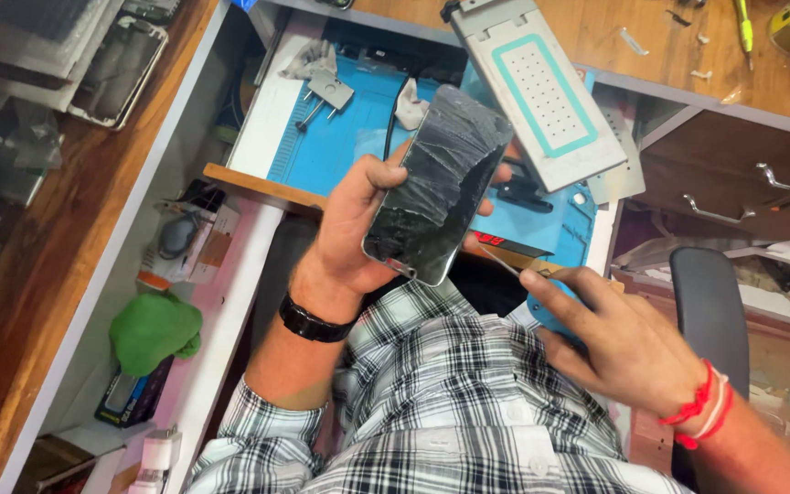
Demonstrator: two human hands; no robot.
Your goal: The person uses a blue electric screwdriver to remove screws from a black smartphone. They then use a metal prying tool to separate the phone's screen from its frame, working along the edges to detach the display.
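My left hand (351,224) grips a smartphone (438,183) with a badly cracked black screen, held tilted above my lap, thumb on its left edge. My right hand (610,334) pinches a thin metal blade tool (502,265) with a blue handle; its tip points at the phone's lower right edge, close to it or touching. A black band sits on my left wrist, red and white threads on my right.
Behind the phone lies a blue work mat (349,137) with small tools, and a grey metal plate with a teal-outlined perforated pad (546,96). Left: a green cloth (153,329), boxes, stacked phones (121,69). Right: a black chair armrest (710,311).
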